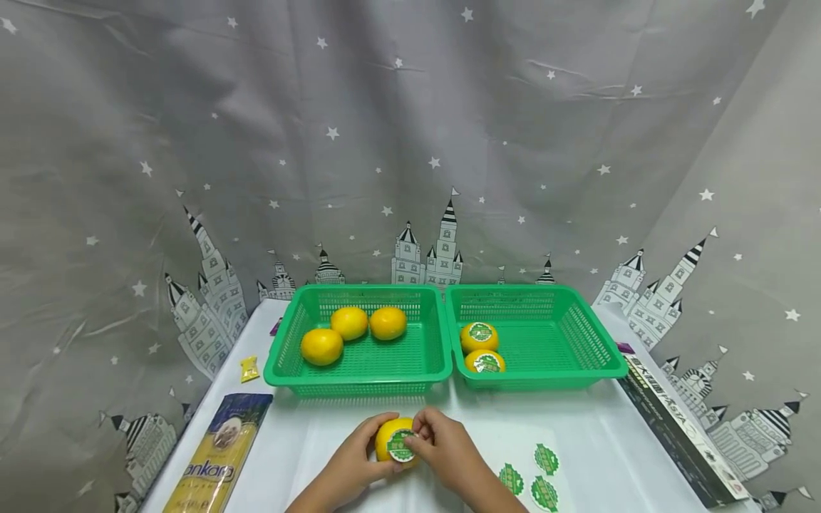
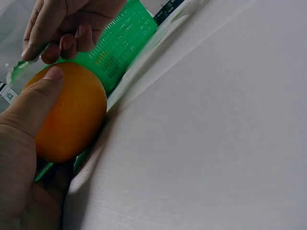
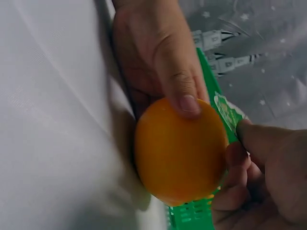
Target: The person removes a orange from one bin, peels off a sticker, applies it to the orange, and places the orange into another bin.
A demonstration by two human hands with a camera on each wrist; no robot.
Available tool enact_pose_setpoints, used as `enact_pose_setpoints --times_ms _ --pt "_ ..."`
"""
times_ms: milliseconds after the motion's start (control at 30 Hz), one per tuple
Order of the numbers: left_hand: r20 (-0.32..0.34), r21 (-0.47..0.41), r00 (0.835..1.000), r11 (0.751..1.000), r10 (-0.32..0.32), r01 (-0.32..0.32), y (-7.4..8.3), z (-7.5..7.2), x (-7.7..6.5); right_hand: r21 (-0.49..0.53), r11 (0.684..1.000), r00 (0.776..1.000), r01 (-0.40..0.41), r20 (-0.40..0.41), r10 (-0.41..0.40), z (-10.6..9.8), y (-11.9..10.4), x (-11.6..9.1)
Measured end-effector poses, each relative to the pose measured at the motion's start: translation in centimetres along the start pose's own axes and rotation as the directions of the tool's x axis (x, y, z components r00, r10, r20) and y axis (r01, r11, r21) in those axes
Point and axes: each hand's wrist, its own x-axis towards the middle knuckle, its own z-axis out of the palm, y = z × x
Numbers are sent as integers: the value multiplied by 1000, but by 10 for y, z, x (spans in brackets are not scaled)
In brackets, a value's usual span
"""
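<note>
Above the front part of the table, my left hand grips a round yellow-orange fruit, thumb on one side and fingers round the other. My right hand pinches a green-and-white sticker by its edge between thumb and fingers. In the right wrist view the sticker stands at the side of the fruit, apart from most of its skin; whether an edge touches, I cannot tell. The left wrist view shows the left thumb lying across the fruit; the sticker is mostly hidden there.
A green basket at back left holds three plain fruits. Beside it, another green basket holds two stickered fruits. Three loose stickers lie front right. A pasta packet, small yellow packet and long black box lie near the sides.
</note>
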Motion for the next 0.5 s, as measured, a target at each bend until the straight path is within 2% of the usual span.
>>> enact_pose_setpoints --times_ms 333,433,500 --pt "2 62 1000 998 1 -1 6 -1 3 -123 992 996 23 -78 -32 8 0 7" --pt "4 43 1000 999 -12 12 12 3 3 -97 995 995 21 -96 -30 11 6 7" --pt "-25 53 1000 998 -19 20 13 10 4 -44 999 996 20 -87 -24 14 13 6"
